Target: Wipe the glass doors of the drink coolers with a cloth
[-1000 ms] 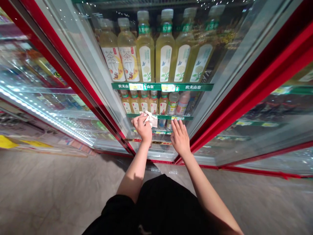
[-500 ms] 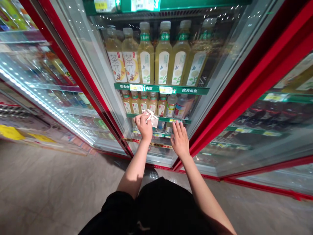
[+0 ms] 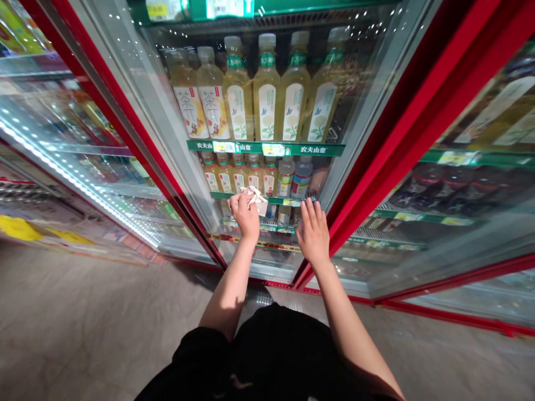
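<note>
A crumpled white tissue (image 3: 256, 199) is pinched in my left hand (image 3: 246, 216), in front of the fridge's glass door (image 3: 355, 89). My right hand (image 3: 314, 231) is spread flat with its fingers pointing up, close to the same door near its red right frame; whether the palm touches the glass I cannot tell. Behind the glass, tall tea bottles (image 3: 267, 94) stand on the upper shelf. Smaller bottles (image 3: 238, 175) line the shelf below, partly hidden by my left hand and the tissue.
Red frame posts (image 3: 401, 128) separate this door from the neighbouring fridge on the right. To the left stands another lit fridge with drinks (image 3: 96, 111). Green shelf strips (image 3: 313, 150) carry price tags. Grey floor (image 3: 125, 323) lies below, with yellow signs (image 3: 19, 227) at far left.
My right hand has shifted slightly right and up, towards the red frame. The left hand keeps the tissue at nearly the same spot. The view has swung a little to the right.
</note>
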